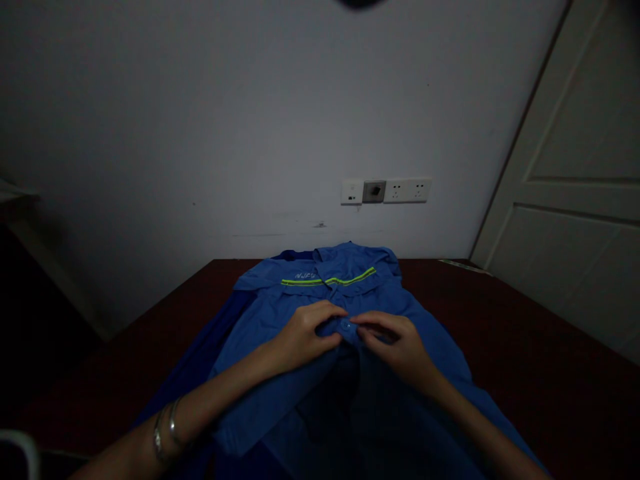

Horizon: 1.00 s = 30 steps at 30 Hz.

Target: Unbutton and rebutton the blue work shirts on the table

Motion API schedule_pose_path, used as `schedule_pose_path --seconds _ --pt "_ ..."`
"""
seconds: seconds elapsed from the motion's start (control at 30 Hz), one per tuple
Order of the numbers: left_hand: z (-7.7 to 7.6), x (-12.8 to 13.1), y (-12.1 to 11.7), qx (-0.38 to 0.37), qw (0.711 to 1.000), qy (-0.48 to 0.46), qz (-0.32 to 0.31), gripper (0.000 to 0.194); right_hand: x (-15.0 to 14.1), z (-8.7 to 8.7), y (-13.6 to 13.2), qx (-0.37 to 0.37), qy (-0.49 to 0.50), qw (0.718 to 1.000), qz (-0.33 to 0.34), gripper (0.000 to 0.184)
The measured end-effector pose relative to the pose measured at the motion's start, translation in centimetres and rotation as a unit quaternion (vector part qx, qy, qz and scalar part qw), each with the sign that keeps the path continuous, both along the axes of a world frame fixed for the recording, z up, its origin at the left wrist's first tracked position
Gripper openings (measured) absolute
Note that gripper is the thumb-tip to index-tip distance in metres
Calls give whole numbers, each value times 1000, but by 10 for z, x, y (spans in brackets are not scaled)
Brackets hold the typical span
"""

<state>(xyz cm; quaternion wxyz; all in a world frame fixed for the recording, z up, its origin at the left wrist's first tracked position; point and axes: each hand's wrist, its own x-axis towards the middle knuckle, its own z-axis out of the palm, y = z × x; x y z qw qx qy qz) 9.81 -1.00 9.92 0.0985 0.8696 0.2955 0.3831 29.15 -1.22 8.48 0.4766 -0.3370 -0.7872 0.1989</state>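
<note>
A blue shirt (280,307) with a yellow-green stripe and white lettering across its chest lies spread out, collar end toward the wall. Its front is parted below the chest, nearer to me. Over the middle of the front, my left hand (316,330) pinches the placket from the left side. From the right, my right hand (393,337) grips the same fabric between thumb and fingers. Between both sets of fingertips shows a small round button (347,325); whether it is through a buttonhole, I cannot tell. Darker blue cloth (210,343) lies under the shirt on the left.
The shirt rests on a dark red-brown table (505,320) against a pale wall (250,133). Wall sockets and switches (407,191) are mounted above the table. A panelled white door (575,173) stands at the right. A thin flat strip (465,267) lies at the far right edge.
</note>
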Motion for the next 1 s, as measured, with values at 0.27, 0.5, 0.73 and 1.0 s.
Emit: schedule_pose_path --seconds 0.27,0.5,0.73,1.0 --pt "-4 3 7 -33 999 0 2 25 -10 1 -4 -44 3 998 -37 22" --pt "-1 2 1 -105 994 4 -13 53 -7 -1 2 -6 -5 998 -56 17" --pt "-6 5 6 -192 977 -87 -29 35 -5 -4 5 -17 -4 998 -57 19" --pt "-11 5 14 -171 980 -103 -15 24 -2 -6 6 -32 -43 998 -38 20"
